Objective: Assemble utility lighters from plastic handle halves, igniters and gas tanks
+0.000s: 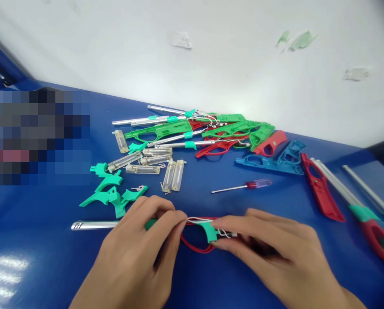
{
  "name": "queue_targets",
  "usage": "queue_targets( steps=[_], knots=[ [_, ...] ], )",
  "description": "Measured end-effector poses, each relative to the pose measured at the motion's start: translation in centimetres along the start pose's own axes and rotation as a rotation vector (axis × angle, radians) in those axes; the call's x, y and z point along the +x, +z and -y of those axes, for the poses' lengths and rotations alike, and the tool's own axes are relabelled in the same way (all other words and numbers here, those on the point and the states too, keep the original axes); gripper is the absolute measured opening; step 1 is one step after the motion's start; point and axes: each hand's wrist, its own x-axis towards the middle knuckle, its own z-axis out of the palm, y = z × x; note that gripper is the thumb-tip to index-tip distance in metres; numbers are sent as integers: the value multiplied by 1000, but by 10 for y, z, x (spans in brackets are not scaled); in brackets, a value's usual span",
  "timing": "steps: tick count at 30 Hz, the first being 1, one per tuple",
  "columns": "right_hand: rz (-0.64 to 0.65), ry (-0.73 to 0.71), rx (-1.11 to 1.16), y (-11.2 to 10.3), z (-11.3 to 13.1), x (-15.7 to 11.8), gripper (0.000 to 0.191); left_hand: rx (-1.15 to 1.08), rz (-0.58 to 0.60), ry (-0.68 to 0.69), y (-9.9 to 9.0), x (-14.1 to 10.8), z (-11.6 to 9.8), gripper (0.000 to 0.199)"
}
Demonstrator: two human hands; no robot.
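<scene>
A red lighter casing half (pixel 195 248) lies at the front, with a silver tube (pixel 95 225) reaching out to the left. My left hand (pixel 146 240) is closed, its thumb and index finger pinching a white wire (pixel 193 220) above the casing. Between the thumb and fingers of my right hand (pixel 262 244) is a teal trigger piece (pixel 209 231), set against the red casing. White wire loops show just right of the trigger. My palms and fingers hide part of the tube and the casing's right end.
Behind my hands lie teal triggers (pixel 106 197), clear fuel tanks (pixel 178 175), silver tubes (pixel 166 138), green casings (pixel 166 130) and a blue casing (pixel 269 163). A screwdriver (pixel 254 184) lies beyond my right hand. Red casings (pixel 323 193) and assembled lighters (pixel 376 236) are at the right.
</scene>
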Motion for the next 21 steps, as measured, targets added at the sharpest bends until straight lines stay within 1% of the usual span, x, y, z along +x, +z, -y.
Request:
queue_targets(
  steps=[6, 9, 13, 17, 21],
  knots=[
    [12, 3, 8, 2, -1, 2, 11, 0, 16, -13, 2, 1, 3, 20],
    [15, 9, 18, 3, 0, 4, 9, -20, 57, 34, 0, 0, 4, 26],
    [23, -5, 35, 2, 1, 6, 7, -11, 83, 69, 0, -1, 2, 21],
    [80, -2, 34, -3, 0, 4, 16, -8, 84, 86, 1, -4, 2, 24],
    [173, 44, -8, -9, -2, 0, 32, -17, 108, 107, 3, -8, 4, 39]
  ],
)
